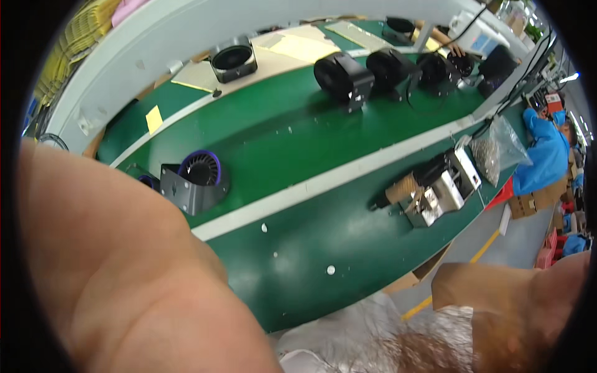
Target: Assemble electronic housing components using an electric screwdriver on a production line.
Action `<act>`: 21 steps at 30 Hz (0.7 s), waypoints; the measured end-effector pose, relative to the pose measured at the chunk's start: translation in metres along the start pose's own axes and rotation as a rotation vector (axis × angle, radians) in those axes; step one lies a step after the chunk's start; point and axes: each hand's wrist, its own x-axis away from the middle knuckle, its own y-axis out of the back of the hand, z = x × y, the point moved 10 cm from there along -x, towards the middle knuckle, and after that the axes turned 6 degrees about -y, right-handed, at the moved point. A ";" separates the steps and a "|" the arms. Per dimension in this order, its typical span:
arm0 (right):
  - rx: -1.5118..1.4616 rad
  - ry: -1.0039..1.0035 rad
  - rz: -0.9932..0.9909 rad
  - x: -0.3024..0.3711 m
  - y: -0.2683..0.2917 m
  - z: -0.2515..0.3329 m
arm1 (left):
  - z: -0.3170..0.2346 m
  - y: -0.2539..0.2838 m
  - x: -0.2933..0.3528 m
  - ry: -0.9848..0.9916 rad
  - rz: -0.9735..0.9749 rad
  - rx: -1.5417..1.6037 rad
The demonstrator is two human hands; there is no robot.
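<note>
Very close at the left, a bare forearm and the heel of a hand, which I take for my left hand [143, 267], fill much of the view. Its fingers do not show, and nothing held can be seen. Just past it on the green bench stands a dark grey housing [186, 193] with a purple-ringed round fan [202, 168], partly hidden by the arm. A second purple ring peeks out behind the arm. I cannot make out my right hand; a blurred patch of skin at the lower right edge is unclear.
Several black round-faced units [344, 79] line the far side, and another [233, 60] sits on cardboard. To the right are a metal device [438, 196] with a brown-wrapped tool [401, 189] and a clear bag of small parts [486, 160]. A pale rail [311, 184] crosses the bench. A blue-sleeved person [547, 152] is beyond.
</note>
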 end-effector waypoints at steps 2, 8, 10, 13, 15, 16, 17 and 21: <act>0.014 -0.089 0.050 0.046 0.047 -0.015 | -0.009 0.003 0.006 0.073 0.035 0.002; 0.047 -0.321 0.212 0.079 0.069 -0.012 | -0.038 -0.001 0.031 0.279 0.112 -0.016; 0.019 -0.352 0.232 0.084 0.067 -0.012 | -0.037 0.001 0.036 0.281 0.134 -0.040; 0.004 -1.259 0.340 0.218 0.039 -0.093 | -0.027 -0.002 0.040 0.249 0.152 -0.073; 0.052 -1.498 0.405 0.290 0.050 -0.109 | -0.023 -0.011 0.022 0.191 0.116 -0.073; 0.070 -1.584 0.399 0.325 0.056 -0.114 | -0.008 -0.031 0.051 0.313 0.315 -0.068; 0.066 -1.575 0.390 0.346 0.055 -0.120 | 0.007 -0.052 0.096 0.434 0.513 -0.061; -0.061 -1.639 0.207 0.396 0.040 -0.128 | 0.064 -0.117 0.229 0.703 1.061 -0.021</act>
